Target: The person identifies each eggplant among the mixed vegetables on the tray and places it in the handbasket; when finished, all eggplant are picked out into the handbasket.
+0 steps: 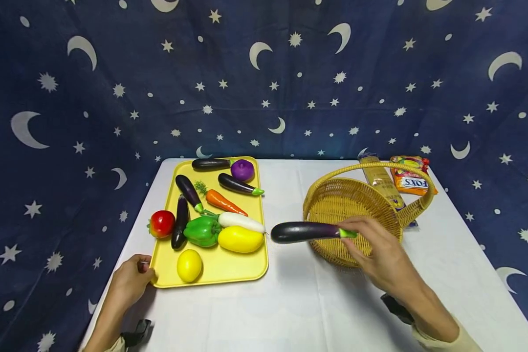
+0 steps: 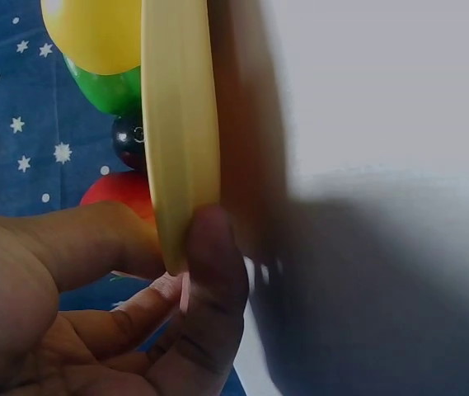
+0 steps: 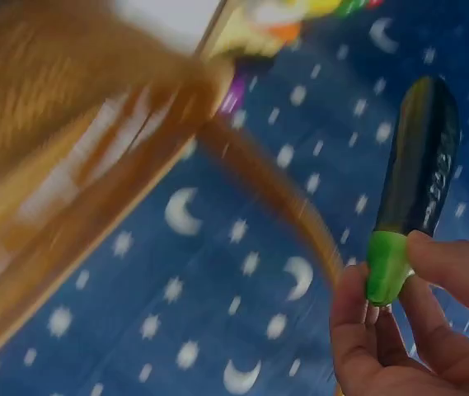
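Held eggplant (image 1: 305, 231): I see it raised above the white table (image 1: 255, 318), dark end reaching left past the basket (image 1: 352, 200).
Right hand (image 1: 380, 249): overlapping the basket in my head view — thumb and fingers pinching the green stem end (image 3: 387, 268).
Left hand (image 1: 129, 281): well left of the basket, gripping the yellow tray (image 1: 229, 270) by its corner.
Tray load: left of the basket — four more eggplants (image 1: 188, 190), a carrot (image 1: 224, 201), a green pepper (image 1: 202, 231).
Packets (image 1: 379, 182): behind the basket, towards its right.

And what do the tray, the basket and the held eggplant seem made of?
Tray: probably smooth plastic, from its even yellow and rounded, moulded-looking rim. Basket: wicker or a lookalike; its woven strands show. Held eggplant: glossy, perhaps plastic, given its shine and uniform green cap.
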Available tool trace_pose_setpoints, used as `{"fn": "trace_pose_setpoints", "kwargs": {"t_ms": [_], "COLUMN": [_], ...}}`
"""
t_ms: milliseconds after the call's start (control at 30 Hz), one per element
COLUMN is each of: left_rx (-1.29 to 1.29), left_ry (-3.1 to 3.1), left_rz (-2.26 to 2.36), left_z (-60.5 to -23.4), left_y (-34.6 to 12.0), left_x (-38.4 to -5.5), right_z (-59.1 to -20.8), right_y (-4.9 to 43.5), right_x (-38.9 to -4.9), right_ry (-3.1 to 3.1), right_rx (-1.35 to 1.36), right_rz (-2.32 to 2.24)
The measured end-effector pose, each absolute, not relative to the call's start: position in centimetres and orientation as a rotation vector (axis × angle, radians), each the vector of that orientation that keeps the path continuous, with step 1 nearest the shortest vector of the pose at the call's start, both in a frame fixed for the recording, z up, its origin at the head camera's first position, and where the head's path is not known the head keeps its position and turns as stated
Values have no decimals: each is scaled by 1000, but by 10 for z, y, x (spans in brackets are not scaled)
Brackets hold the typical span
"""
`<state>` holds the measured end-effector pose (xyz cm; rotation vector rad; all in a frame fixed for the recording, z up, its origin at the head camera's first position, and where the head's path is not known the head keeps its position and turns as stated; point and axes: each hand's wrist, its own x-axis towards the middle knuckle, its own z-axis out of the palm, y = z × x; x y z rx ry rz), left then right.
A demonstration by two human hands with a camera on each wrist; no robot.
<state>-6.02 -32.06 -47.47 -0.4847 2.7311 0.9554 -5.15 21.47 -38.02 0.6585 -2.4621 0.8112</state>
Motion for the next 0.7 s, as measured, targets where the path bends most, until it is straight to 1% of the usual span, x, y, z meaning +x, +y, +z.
{"fn": "trace_pose_setpoints", "kwargs": {"t_ms": [167, 333, 433, 700], "left_rx": [-474, -501, -510, -518], "left_ry": [2742, 2743, 2743, 2745], "left_rz": [956, 944, 954, 955], "left_z": [-475, -476, -476, -475], "left_y": [-320, -321, -320, -318], "left_x": [-61, -60, -60, -61], "right_z": [-366, -365, -369, -373], "right_y": [260, 288, 295, 289], "right_x": [-52, -65, -79, -126], "right_ry": [-2447, -2526, -2595, -2712], "right_rx": [498, 353, 337, 445], "right_rz": [756, 636, 573, 518]}}
